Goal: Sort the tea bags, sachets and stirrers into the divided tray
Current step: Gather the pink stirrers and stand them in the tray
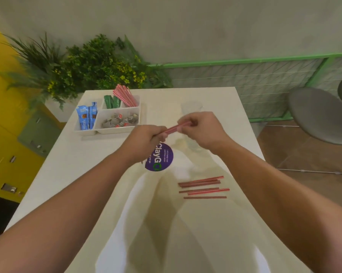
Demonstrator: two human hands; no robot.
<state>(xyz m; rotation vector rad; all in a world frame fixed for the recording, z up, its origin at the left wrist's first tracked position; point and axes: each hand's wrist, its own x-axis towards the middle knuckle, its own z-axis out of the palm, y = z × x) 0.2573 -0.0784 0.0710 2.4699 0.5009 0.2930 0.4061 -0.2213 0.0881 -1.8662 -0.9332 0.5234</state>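
A white divided plastic tray [109,131] at the cream bench's [67,164] far left holds blue sachets [87,117], green sachets [112,101], grey tea bags [119,120] and red-striped stirrers [125,95] in separate compartments. At centre, the left hand [146,139] and right hand [202,129] each clamp their grip on opposite ends of a red stirrer bundle [175,128] above the bench. Loose red stirrers [203,187] lie on the bench beside the right forearm.
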